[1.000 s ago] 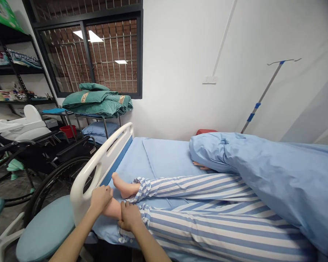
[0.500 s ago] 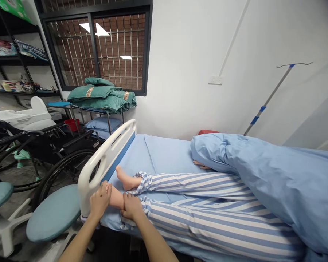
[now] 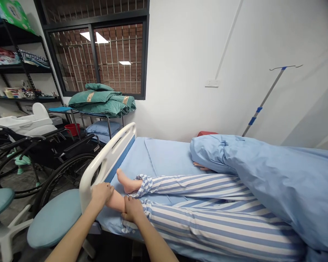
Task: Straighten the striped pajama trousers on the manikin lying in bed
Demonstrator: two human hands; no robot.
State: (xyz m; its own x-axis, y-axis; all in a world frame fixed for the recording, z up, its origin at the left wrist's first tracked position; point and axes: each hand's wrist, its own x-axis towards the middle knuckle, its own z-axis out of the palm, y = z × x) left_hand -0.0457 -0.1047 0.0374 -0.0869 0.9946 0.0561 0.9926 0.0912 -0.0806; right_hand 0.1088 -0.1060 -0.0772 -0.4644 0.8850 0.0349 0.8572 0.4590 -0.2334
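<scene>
My left hand (image 3: 101, 193) is closed over the toe end of the near foot (image 3: 116, 202), close beside the white footboard. At the ankle of that same leg, my right hand (image 3: 133, 209) is wrapped round just below the gathered cuff. Both legs wear blue-and-white striped trousers (image 3: 191, 222) and lie stretched along the bed. The far foot (image 3: 127, 183) rests bare on the blue sheet (image 3: 164, 153) with its toes up. My left fingers hide the near foot's toes. A blue quilt (image 3: 262, 174) covers the upper part of the body, and some fingers show at its edge.
A white footboard (image 3: 109, 156) closes the bed's left end. Beyond it stand a wheelchair (image 3: 68, 163) and round stools, one a teal stool (image 3: 56, 218). Green folded bedding (image 3: 104, 100) lies on a stand below the window. An IV pole (image 3: 265, 100) rises behind the bed.
My left hand has shifted over the toes, pushing the foot's front end lower and towards the footboard. The right hand keeps its hold at the ankle. The view has tilted slightly.
</scene>
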